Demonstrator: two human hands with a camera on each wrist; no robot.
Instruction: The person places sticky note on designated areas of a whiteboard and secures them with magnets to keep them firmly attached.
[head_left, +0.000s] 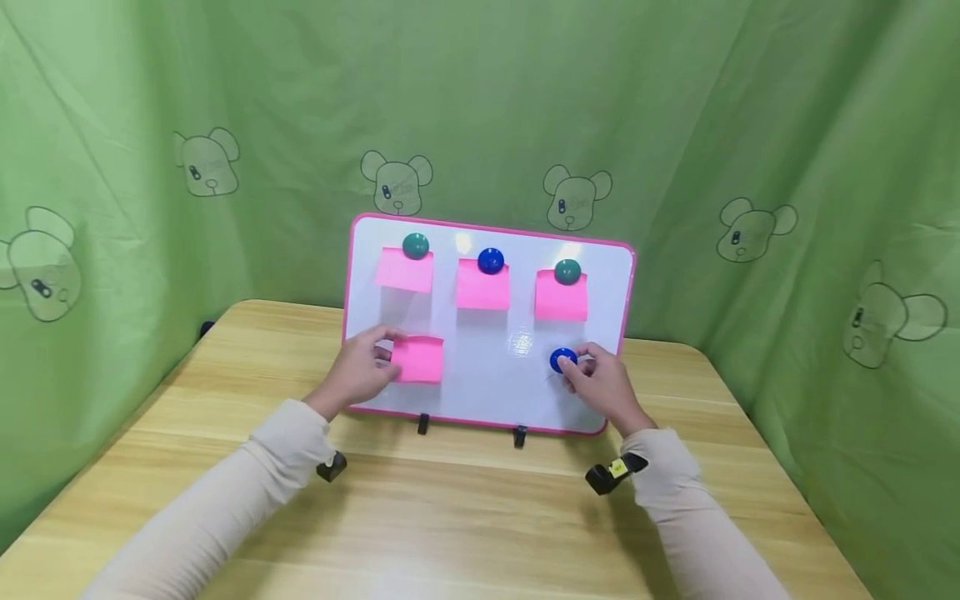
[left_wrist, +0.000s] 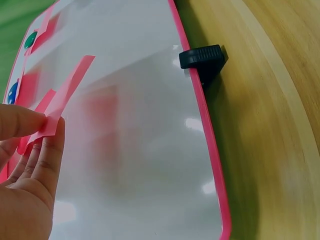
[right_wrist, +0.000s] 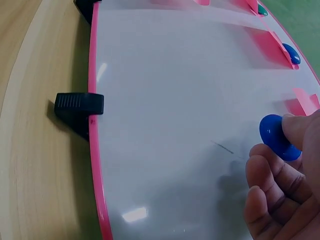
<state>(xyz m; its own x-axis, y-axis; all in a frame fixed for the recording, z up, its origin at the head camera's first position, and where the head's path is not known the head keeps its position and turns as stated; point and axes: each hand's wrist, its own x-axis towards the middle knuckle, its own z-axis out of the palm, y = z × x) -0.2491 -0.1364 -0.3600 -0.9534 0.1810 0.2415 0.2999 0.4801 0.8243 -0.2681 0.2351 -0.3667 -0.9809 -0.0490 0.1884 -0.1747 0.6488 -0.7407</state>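
Note:
A pink-framed whiteboard stands tilted back on the table. My left hand pinches a pink sticky note by its left side, in front of the board's lower left; the left wrist view shows the note held off the surface between thumb and fingers. At the lower right, my right hand pinches a round blue magnet, apart from the board in the right wrist view. Along the top hang three pink notes, under a green magnet, a blue magnet and another green magnet.
Two black stand clips hold the board's lower edge on the wooden table. A short dark mark shows on the board near my right hand. Green curtains with mouse-head drawings surround the table.

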